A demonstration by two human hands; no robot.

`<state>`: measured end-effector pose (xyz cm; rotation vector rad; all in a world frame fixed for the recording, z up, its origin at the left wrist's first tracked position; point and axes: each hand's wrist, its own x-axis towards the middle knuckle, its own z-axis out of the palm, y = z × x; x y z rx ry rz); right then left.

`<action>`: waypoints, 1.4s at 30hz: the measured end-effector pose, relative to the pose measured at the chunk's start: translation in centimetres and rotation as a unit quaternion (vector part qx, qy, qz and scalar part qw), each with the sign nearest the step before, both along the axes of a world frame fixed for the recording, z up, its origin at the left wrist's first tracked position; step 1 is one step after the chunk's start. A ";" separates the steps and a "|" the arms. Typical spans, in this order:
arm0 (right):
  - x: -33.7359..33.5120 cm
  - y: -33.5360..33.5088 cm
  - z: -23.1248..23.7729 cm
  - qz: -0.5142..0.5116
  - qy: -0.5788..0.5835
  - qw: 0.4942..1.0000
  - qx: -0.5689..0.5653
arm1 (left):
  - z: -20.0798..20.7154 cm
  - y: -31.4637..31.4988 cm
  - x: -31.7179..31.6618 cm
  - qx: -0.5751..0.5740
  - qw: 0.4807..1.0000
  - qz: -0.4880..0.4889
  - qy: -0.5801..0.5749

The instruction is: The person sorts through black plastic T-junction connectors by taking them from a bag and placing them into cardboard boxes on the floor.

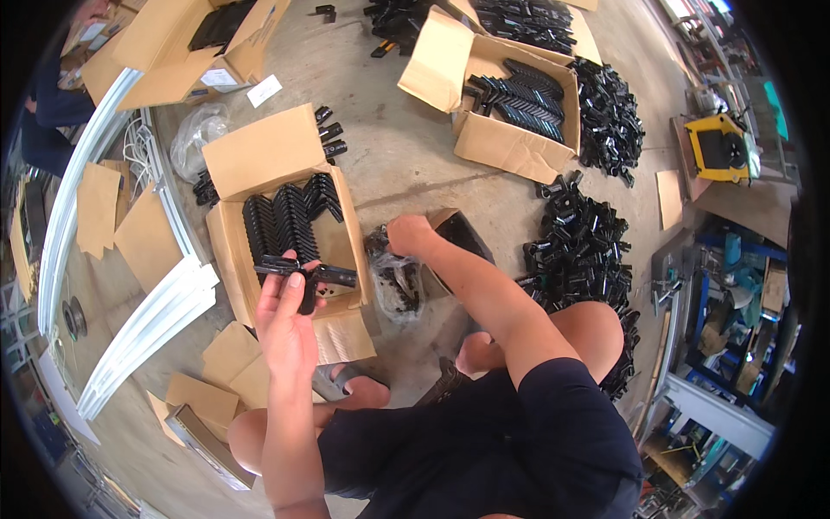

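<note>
My left hand (290, 333) grips a black branched tube fitting (333, 275) between thumb and fingers, above the near end of an open cardboard box (353, 233). Inside that box, similar black angled fittings (281, 216) stand nested in rows. To the right, my right hand (409, 235) is closed at the mouth of a clear plastic bag (399, 290) with small dark pieces in it. Its fingertips are hidden, so what they pinch does not show. A small open carton (462, 238) with a dark inside sits just beyond my right wrist.
Loose black fittings (579, 246) lie heaped on the concrete floor at the right. A second cardboard box (519, 147) of stacked fittings stands at the far right. White metal rails (151, 333) and flattened cardboard (229, 363) lie at the left, a yellow machine (718, 149) at the right.
</note>
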<state>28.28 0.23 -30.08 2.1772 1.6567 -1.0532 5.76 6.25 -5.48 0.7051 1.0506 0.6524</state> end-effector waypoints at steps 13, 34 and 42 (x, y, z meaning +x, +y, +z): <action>0.3 -5.8 1.4 -0.037 -0.013 0.982 0.185 | -15.9 4.4 -8.4 0.031 0.921 -0.212 0.326; 12.4 21.2 -6.4 -0.281 -0.124 0.909 0.281 | 2.7 38.3 11.2 0.555 0.719 -0.138 0.395; 10.6 22.0 -9.3 -0.263 -0.235 0.900 0.257 | -4.2 54.3 17.7 0.469 0.572 -0.354 0.572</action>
